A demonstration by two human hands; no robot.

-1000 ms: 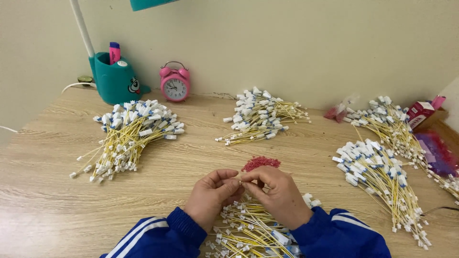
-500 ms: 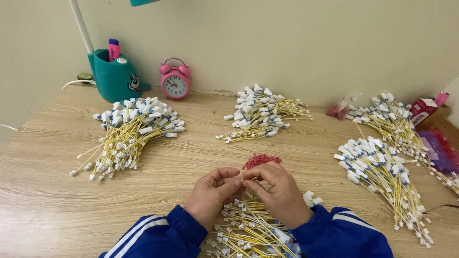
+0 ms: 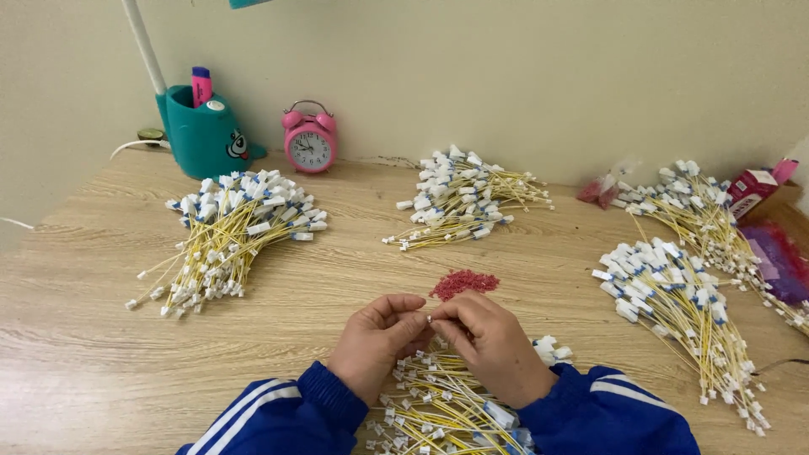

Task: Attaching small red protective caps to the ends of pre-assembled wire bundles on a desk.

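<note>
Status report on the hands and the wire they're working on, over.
Left hand and right hand pinch together on a small white connector. Yellow wire bundle beneath the wrists. Red pile just beyond; nothing blocking.

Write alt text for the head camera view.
Two hands, left hand and right hand, pinch a small white connector together above a pile of yellow wires with white plugs on a light wooden table; a small heap of red pieces lies just beyond.

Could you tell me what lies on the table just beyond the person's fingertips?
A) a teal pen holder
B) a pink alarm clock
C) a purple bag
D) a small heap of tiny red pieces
D: the small heap of tiny red pieces lies just past the left hand and right hand, whose fingertips meet.
</note>
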